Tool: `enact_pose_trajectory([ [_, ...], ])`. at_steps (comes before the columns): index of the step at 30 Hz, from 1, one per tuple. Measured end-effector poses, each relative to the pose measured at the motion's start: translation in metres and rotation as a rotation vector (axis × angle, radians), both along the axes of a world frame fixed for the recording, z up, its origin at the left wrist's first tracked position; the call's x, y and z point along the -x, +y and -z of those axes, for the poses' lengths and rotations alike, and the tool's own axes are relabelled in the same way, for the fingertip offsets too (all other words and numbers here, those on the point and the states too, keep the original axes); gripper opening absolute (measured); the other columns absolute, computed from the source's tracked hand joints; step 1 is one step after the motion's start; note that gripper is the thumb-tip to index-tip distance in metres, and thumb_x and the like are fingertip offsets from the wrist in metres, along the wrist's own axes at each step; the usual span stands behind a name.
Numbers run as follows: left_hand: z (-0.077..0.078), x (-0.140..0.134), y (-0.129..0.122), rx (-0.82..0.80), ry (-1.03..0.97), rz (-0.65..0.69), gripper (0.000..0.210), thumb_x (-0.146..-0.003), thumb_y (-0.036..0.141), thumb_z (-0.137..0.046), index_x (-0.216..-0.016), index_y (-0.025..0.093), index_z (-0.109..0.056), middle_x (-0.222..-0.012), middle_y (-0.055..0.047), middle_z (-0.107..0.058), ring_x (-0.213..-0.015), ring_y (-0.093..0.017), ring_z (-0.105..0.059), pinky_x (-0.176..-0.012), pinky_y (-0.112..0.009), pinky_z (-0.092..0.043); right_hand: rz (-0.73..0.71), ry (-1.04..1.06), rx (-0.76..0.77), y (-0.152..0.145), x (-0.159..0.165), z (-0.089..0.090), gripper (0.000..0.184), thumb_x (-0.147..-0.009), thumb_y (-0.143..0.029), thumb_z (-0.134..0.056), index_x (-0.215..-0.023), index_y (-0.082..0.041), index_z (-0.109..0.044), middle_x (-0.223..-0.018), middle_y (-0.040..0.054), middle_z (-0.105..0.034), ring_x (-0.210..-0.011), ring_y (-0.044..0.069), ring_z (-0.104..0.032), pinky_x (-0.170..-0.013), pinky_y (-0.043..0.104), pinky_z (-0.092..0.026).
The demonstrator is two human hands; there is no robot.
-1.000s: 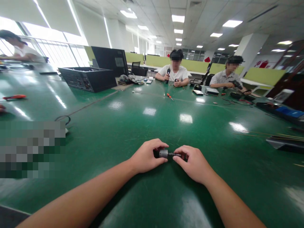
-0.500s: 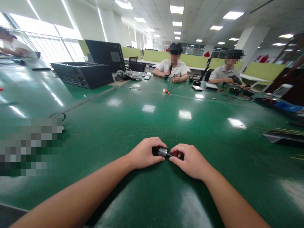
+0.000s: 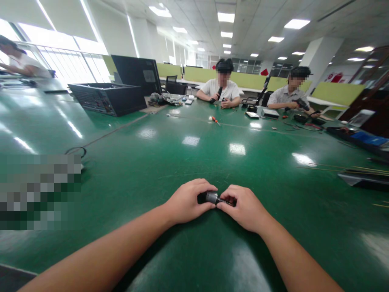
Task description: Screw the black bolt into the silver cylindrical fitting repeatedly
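Note:
Low over the green table (image 3: 194, 162), a short silver metal cylinder (image 3: 212, 197), shaped like a small motor housing, sits between the fingertips and thumb of my left hand (image 3: 188, 201). A thin dark ridged shaft (image 3: 225, 201) points out of its right end. My right hand (image 3: 244, 207) has its thumb and fingers closed around that shaft, close beside the cylinder. The shaft's far end lies partly in the shade of the right fingers. Both forearms reach in from the bottom corners.
An opened black computer case (image 3: 109, 97) stands at the far left. A screwdriver with an orange handle (image 3: 215, 120) lies mid-table. On the left is a blurred-out object (image 3: 39, 190), on the right a dark tray with thin rods (image 3: 364, 178). Two people (image 3: 220, 87) sit opposite; another is far left.
The silver cylinder has shifted slightly to the right with my left hand. More of the dark shaft now shows inside my right hand's grasp. The view has tilted a little.

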State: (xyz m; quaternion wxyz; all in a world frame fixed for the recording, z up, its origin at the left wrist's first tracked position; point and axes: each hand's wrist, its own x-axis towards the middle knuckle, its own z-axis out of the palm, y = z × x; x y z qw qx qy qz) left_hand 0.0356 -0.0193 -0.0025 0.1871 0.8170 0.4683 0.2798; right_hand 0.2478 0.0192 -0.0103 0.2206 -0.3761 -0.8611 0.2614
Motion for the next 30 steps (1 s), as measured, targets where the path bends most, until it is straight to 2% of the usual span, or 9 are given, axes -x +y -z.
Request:
enact_pose_trajectory([
  [5, -0.001, 0.004, 0.001, -0.001, 0.033, 0.008, 0.033, -0.081, 0.022, -0.07, -0.114, 0.024, -0.068, -0.105, -0.005, -0.066, -0.099, -0.021, -0.062, -0.088, -0.033, -0.05, 0.018, -0.009, -0.01, 0.002, -0.003, -0.001, 0.01, -0.083, -0.029, -0.068, -0.078, -0.021, -0.072, -0.075, 0.0014, -0.064, -0.069, 0.015, -0.057, -0.065, 0.027, -0.042],
  [9, -0.006, 0.013, 0.004, -0.049, -0.02, -0.058, 0.028, -0.082, 0.023, -0.069, -0.11, 0.024, -0.068, -0.105, -0.005, -0.066, -0.098, -0.021, -0.062, -0.091, -0.034, -0.05, 0.108, 0.035, -0.012, 0.007, -0.007, -0.002, 0.012, -0.083, -0.031, -0.066, -0.081, -0.021, -0.072, -0.076, 0.0018, -0.065, -0.069, 0.016, -0.058, -0.065, 0.028, -0.043],
  [11, -0.009, 0.019, 0.006, -0.09, -0.053, -0.124, 0.025, -0.083, 0.025, -0.067, -0.109, 0.023, -0.068, -0.106, -0.005, -0.066, -0.099, -0.021, -0.062, -0.092, -0.034, -0.049, 0.154, 0.058, -0.008, 0.008, -0.008, -0.003, 0.014, -0.084, -0.033, -0.065, -0.081, -0.021, -0.072, -0.076, 0.0022, -0.065, -0.069, 0.016, -0.058, -0.065, 0.028, -0.043],
  [14, -0.01, 0.026, 0.011, -0.121, -0.115, -0.299, 0.027, -0.085, 0.033, -0.066, -0.109, 0.021, -0.065, -0.106, -0.005, -0.067, -0.099, -0.022, -0.062, -0.093, -0.037, -0.048, 0.193, 0.054, -0.014, 0.009, -0.009, -0.002, 0.018, -0.083, -0.037, -0.065, -0.08, -0.022, -0.073, -0.073, 0.002, -0.064, -0.067, 0.016, -0.058, -0.063, 0.028, -0.042],
  [17, -0.007, 0.031, 0.016, -0.015, -0.247, -0.42, 0.033, -0.089, 0.042, -0.058, -0.114, 0.02, -0.058, -0.103, -0.005, -0.069, -0.095, -0.022, -0.063, -0.09, -0.039, -0.049, 0.206, 0.036, -0.019, 0.01, -0.008, 0.0, 0.016, -0.082, -0.037, -0.066, -0.081, -0.023, -0.074, -0.069, 0.0007, -0.061, -0.064, 0.016, -0.057, -0.061, 0.028, -0.04],
  [22, 0.003, 0.031, 0.021, 0.175, -0.506, -0.367, 0.033, -0.095, 0.043, -0.046, -0.115, 0.016, -0.049, -0.105, -0.008, -0.068, -0.087, -0.019, -0.063, -0.087, -0.038, -0.049, 0.19, 0.048, 0.034, 0.009, -0.006, 0.004, 0.011, -0.081, -0.031, -0.067, -0.085, -0.022, -0.071, -0.069, -0.0005, -0.063, -0.063, 0.015, -0.056, -0.06, 0.027, -0.04],
  [26, 0.01, 0.028, 0.021, 0.232, -0.628, -0.31, 0.029, -0.09, 0.037, -0.056, -0.109, 0.018, -0.046, -0.104, -0.007, -0.066, -0.092, -0.018, -0.063, -0.089, -0.038, -0.05, 0.168, 0.091, 0.126, 0.007, -0.003, 0.006, 0.008, -0.081, -0.026, -0.065, -0.086, -0.02, -0.066, -0.069, -0.0006, -0.065, -0.06, 0.014, -0.058, -0.058, 0.025, -0.042],
  [30, 0.008, 0.026, 0.019, 0.205, -0.653, -0.277, 0.038, -0.083, 0.031, -0.064, -0.115, 0.019, -0.047, -0.108, -0.007, -0.064, -0.103, -0.019, -0.062, -0.097, -0.04, -0.048, 0.141, 0.095, 0.134, 0.005, -0.002, 0.004, 0.007, -0.08, -0.024, -0.065, -0.086, -0.02, -0.066, -0.071, -0.0005, -0.067, -0.061, 0.013, -0.058, -0.059, 0.025, -0.043],
])
